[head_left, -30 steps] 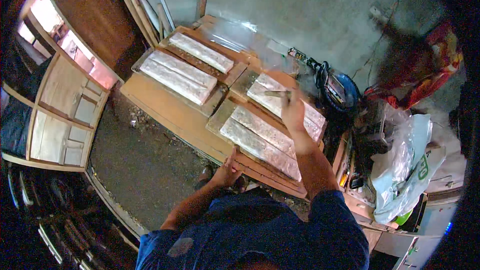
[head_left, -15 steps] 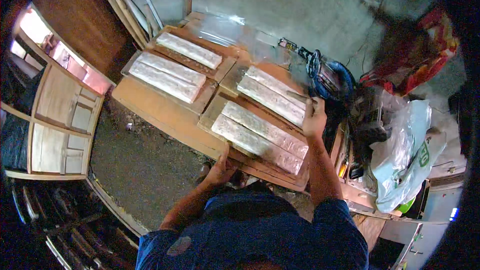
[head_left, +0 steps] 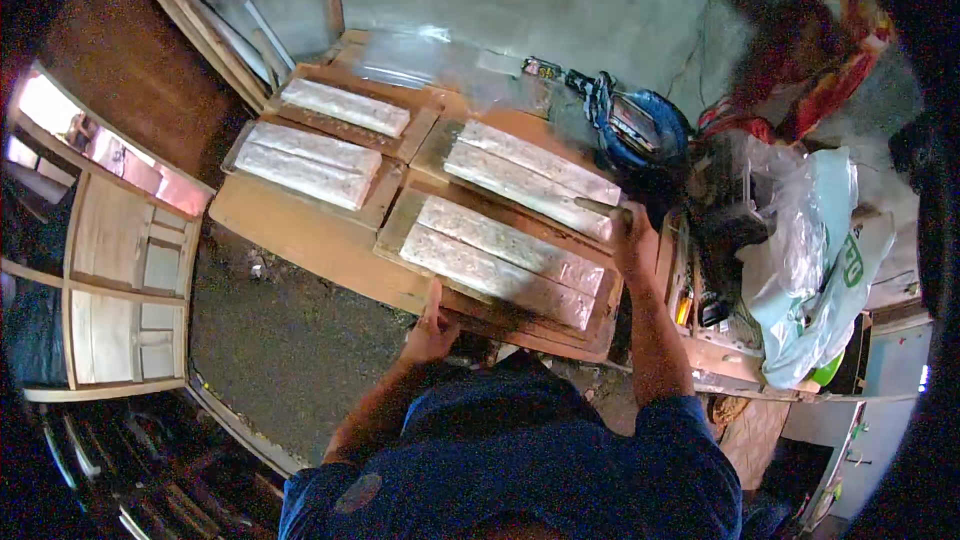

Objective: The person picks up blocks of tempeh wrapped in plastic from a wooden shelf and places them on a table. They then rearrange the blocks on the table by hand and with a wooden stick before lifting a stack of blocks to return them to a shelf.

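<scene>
In my right hand (head_left: 634,240) is a thin, pointed tool (head_left: 595,206), perhaps a knife, gripped at one end. Its tip lies over the right part of a pair of long whitish slabs (head_left: 535,185). Closer to me, another pair of whitish slabs (head_left: 505,265) rests on a thin board (head_left: 398,230). My left hand (head_left: 430,332) is at the near edge of the brown table (head_left: 290,225), one finger stretched up against it; the other fingers are partly hidden. Farther left lie more whitish slabs (head_left: 305,165) and a single one (head_left: 345,106).
Clear plastic sheets (head_left: 400,60) lie at the table's back. A blue basin (head_left: 655,130) stands at its far right corner, beside plastic bags (head_left: 815,270). Wooden planks (head_left: 200,20) lean at the back left, and a wooden cabinet frame (head_left: 130,275) stands left.
The view has shifted, so the table sits slightly farther left. The tool in my right hand has moved nearer the slab's right end. My left hand has slid down a little at the edge.
</scene>
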The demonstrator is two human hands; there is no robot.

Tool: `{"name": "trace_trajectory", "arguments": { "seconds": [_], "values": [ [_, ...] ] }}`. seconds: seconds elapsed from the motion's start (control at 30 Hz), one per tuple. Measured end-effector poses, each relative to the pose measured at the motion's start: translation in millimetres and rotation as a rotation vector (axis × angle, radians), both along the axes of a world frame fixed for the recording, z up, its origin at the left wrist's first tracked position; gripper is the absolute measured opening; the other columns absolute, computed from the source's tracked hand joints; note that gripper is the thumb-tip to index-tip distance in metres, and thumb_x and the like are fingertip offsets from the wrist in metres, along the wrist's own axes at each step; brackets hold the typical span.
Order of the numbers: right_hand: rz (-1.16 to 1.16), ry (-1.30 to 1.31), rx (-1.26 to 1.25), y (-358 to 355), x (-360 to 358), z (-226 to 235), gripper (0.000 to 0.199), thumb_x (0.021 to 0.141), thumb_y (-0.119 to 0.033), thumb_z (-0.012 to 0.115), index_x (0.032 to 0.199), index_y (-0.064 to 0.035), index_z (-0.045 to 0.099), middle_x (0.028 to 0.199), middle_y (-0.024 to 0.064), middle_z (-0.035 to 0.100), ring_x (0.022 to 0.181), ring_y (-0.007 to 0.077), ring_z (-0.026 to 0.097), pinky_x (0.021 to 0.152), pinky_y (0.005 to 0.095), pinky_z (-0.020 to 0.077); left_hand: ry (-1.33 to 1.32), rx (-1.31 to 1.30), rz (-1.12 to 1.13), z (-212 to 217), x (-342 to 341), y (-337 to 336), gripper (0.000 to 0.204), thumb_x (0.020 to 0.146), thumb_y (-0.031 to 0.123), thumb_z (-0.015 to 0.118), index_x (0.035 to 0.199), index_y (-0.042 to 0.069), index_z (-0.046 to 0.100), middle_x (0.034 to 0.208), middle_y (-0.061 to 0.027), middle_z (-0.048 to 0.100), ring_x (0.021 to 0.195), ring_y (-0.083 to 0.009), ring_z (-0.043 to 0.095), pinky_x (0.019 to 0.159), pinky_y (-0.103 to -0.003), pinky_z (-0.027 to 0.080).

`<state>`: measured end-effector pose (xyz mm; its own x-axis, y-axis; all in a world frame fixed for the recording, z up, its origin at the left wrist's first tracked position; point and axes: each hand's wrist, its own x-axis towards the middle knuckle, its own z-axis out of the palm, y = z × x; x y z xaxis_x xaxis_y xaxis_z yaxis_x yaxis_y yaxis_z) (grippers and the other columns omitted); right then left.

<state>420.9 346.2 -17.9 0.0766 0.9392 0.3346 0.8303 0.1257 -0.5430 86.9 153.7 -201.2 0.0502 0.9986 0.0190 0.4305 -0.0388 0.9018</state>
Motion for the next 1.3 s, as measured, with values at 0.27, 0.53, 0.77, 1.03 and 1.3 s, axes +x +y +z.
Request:
{"name": "trace_trajectory", "arguments": {
  "seconds": [0.27,0.53,0.77,1.03,1.3],
  "values": [
    [-0.032,-0.02,0.127,-2.1,45.7,-27.2,0.021,0.094,-0.022,0.061,0.105,-0.0042,0.058,0.088,0.0174,0.063,0.082,0.0374,0.061,0.076,0.0396,0.0485,0.0,-0.078,0.027,23.9,6.5,6.7,0.096,0.084,0.004,0.064,0.154,-0.001,-0.001,0.09,-0.0111,0.054,0.073,-0.0217,0.051,0.069,-0.033,0.048],
    [-0.087,0.156,0.027,-27.2,55.2,-9.8,0.028,0.094,-0.026,0.062,0.109,-0.0026,0.058,0.101,0.0202,0.066,0.091,0.0388,0.064,0.076,0.0429,0.0492,-0.046,-0.04,-0.012,3.1,-0.6,3.8,0.098,0.082,0.001,0.067,0.154,-0.002,0.0,0.105,-0.0136,0.057,0.077,-0.0199,0.054,0.073,-0.032,0.049],
    [-0.184,0.015,0.168,-24.8,69.1,-7.7,0.025,0.095,-0.026,0.061,0.11,-0.0057,0.058,0.093,0.0213,0.067,0.087,0.0414,0.065,0.075,0.0437,0.05,-0.085,-0.084,-0.039,-3.6,-3.7,1.4,0.1,0.081,0.004,0.069,0.153,-0.003,0.0,0.14,-0.0225,0.043,0.085,-0.0214,0.056,0.076,-0.032,0.05],
    [0.009,-0.062,0.09,-4.1,11.2,10.3,0.029,0.093,-0.022,0.061,0.115,-0.0053,0.056,0.095,0.0236,0.067,0.086,0.0454,0.064,0.073,0.0487,0.0507,-0.07,-0.053,-0.015,5.0,-1.6,3.9,0.094,0.084,0.009,0.067,0.153,-0.005,0.003,0.152,-0.027,0.028,0.116,-0.0309,0.05,0.093,-0.035,0.045],
    [0.123,0.015,0.188,28.4,-64.4,9.3,0.023,0.095,-0.022,0.057,0.114,-0.008,0.054,0.091,0.0232,0.066,0.086,0.0455,0.063,0.07,0.0471,0.0515,0.022,0.08,0.047,-13.1,-0.1,2.9,0.088,0.09,0.021,0.064,0.152,-0.005,0.007,0.152,-0.0268,0.028,0.14,-0.0408,0.031,0.116,-0.043,0.026]
  ]
}}
